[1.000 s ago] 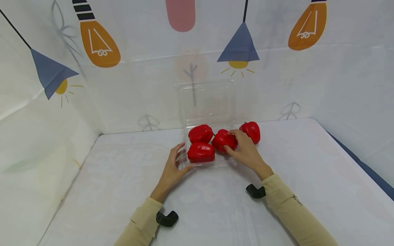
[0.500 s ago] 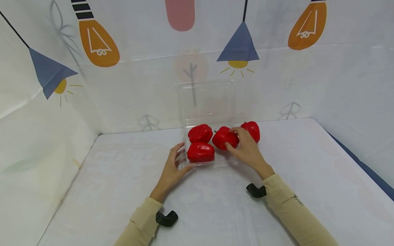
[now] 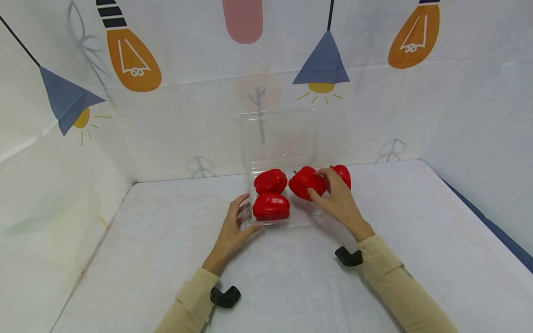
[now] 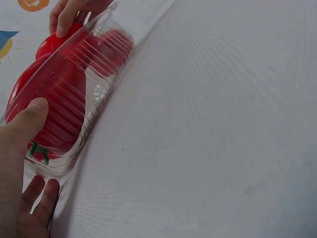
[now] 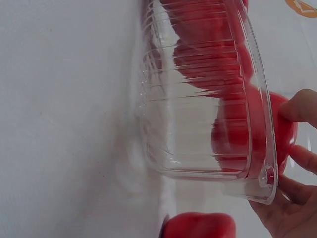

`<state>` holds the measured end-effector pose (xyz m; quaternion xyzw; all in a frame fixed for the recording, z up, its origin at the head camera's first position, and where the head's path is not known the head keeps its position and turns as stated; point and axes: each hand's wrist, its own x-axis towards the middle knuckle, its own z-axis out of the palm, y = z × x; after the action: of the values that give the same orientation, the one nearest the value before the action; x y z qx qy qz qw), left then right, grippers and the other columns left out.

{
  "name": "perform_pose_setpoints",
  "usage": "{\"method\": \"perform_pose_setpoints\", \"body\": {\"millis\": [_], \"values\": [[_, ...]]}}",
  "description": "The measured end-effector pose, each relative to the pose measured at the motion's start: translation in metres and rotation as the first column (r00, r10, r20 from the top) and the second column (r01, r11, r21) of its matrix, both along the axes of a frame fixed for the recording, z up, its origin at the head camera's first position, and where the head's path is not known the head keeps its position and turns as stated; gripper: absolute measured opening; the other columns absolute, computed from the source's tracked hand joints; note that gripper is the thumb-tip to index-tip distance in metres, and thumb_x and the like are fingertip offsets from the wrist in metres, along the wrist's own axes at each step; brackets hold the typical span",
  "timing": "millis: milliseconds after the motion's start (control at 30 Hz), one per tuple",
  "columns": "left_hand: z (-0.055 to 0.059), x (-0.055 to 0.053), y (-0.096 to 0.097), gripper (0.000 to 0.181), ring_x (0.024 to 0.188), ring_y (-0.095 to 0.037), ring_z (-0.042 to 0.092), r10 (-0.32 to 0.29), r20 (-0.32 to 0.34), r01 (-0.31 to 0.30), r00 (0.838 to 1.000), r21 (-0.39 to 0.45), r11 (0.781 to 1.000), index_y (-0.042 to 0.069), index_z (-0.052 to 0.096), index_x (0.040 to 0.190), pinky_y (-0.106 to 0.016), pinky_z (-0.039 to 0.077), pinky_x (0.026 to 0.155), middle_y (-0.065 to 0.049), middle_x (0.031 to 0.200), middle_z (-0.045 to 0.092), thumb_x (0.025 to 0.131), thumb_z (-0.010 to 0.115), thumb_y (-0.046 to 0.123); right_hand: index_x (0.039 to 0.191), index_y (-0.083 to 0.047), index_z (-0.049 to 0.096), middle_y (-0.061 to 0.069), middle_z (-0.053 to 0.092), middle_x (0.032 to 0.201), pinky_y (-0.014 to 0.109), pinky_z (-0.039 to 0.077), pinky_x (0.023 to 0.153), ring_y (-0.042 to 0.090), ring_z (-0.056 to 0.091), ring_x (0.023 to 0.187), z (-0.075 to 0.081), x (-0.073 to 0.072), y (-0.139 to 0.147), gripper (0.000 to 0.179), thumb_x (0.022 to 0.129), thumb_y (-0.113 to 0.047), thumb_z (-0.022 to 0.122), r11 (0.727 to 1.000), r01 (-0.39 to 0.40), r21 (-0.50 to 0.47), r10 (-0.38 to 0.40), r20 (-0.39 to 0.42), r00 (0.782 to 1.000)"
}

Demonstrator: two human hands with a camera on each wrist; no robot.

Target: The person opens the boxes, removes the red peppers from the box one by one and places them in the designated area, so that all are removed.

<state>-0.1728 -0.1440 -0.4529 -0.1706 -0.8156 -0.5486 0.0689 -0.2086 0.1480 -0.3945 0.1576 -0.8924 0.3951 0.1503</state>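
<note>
A clear plastic clamshell box point(image 3: 306, 217) stands at the back of the table with its lid point(image 3: 279, 136) raised. Two red bell peppers lie in its left half, one behind point(image 3: 270, 181) and one in front point(image 3: 271, 206). My left hand point(image 3: 230, 235) holds the box's near left corner, thumb on the front wall and fingers along the left side. Between thumb and fingers, my right hand point(image 3: 340, 203) grips another red bell pepper point(image 3: 306, 183) at the box's right half; the right wrist view shows this pepper point(image 5: 287, 131) partly above the rim. Its underside is hidden in the head view.
One more red bell pepper point(image 3: 343, 174) lies outside the box on the right, partly behind my right hand. A white cloth wall with printed lamps point(image 3: 325, 60) rises just behind the box. White cloth covers the table point(image 3: 166, 222).
My right hand has moved the gripped pepper back and slightly right, apparently upward, away from the front pepper. My left hand has stayed at the box corner.
</note>
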Motion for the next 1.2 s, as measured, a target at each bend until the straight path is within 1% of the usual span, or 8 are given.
{"method": "perform_pose_setpoints", "body": {"millis": [67,200,433,567,833,1000,1200], "values": [[-0.009,-0.005,-0.001,0.085,0.133,-0.028,0.042,0.009,-0.013,-0.009,1.000,-0.005,1.000,0.019,0.029,0.145,-0.047,0.047,0.100,-0.005,0.147,0.035,0.077,0.079,0.022,0.127,-0.010,0.045,0.010,0.055,0.120,0.050,0.055,0.085,0.025,0.053,0.106,0.001,0.000,0.001,0.051,0.083,-0.019,0.070,1.000,0.006,-0.008,-0.006,0.006,1.000],[-0.009,-0.005,-0.001,0.085,0.133,-0.027,0.043,0.013,-0.012,-0.014,1.000,-0.012,1.000,0.018,0.029,0.145,-0.046,0.047,0.100,-0.006,0.147,0.035,0.077,0.079,0.023,0.128,-0.010,0.044,0.010,0.055,0.119,0.050,0.055,0.084,0.025,0.052,0.106,0.002,0.000,0.003,0.052,0.083,-0.019,0.070,1.000,0.013,-0.012,-0.013,0.010,1.000],[-0.011,-0.005,-0.001,0.085,0.132,-0.027,0.043,0.015,-0.018,-0.016,1.000,-0.011,1.000,0.017,0.029,0.145,-0.046,0.048,0.099,-0.008,0.147,0.035,0.077,0.079,0.023,0.129,-0.008,0.044,0.012,0.055,0.119,0.046,0.057,0.081,0.025,0.053,0.104,0.002,-0.002,0.006,0.052,0.084,-0.019,0.069,0.999,0.034,-0.018,-0.035,-0.034,0.999],[-0.010,-0.005,-0.001,0.085,0.132,-0.027,0.043,0.014,-0.024,-0.014,1.000,-0.012,1.000,0.016,0.029,0.145,-0.046,0.047,0.100,-0.009,0.147,0.035,0.077,0.079,0.022,0.130,-0.007,0.044,0.012,0.056,0.120,0.045,0.057,0.081,0.025,0.055,0.103,0.004,-0.003,0.009,0.051,0.086,-0.019,0.067,0.998,0.049,-0.036,-0.051,-0.044,0.998],[-0.011,-0.005,-0.002,0.085,0.132,-0.028,0.043,0.005,-0.036,-0.005,0.999,-0.009,1.000,0.015,0.029,0.145,-0.046,0.048,0.099,-0.010,0.147,0.035,0.077,0.079,0.021,0.130,-0.005,0.043,0.014,0.058,0.119,0.045,0.056,0.082,0.027,0.057,0.102,0.007,-0.005,0.015,0.048,0.088,-0.019,0.062,0.996,0.047,-0.070,-0.051,-0.054,0.997],[-0.011,-0.006,-0.002,0.085,0.133,-0.027,0.042,0.007,-0.033,-0.008,0.999,-0.007,1.000,0.016,0.029,0.145,-0.045,0.048,0.099,-0.008,0.147,0.035,0.077,0.079,0.020,0.129,-0.004,0.044,0.015,0.058,0.119,0.045,0.056,0.082,0.028,0.058,0.102,0.010,-0.006,0.019,0.047,0.088,-0.020,0.062,0.994,0.063,-0.095,-0.068,-0.046,0.997],[-0.011,-0.005,-0.001,0.085,0.133,-0.027,0.042,0.008,-0.030,-0.008,1.000,-0.005,1.000,0.016,0.029,0.145,-0.046,0.048,0.099,-0.007,0.147,0.035,0.076,0.079,0.020,0.130,-0.004,0.043,0.016,0.056,0.124,0.049,0.055,0.086,0.030,0.056,0.107,0.010,-0.008,0.025,0.049,0.089,-0.021,0.062,0.990,0.099,-0.105,-0.102,-0.027,0.994]]}}
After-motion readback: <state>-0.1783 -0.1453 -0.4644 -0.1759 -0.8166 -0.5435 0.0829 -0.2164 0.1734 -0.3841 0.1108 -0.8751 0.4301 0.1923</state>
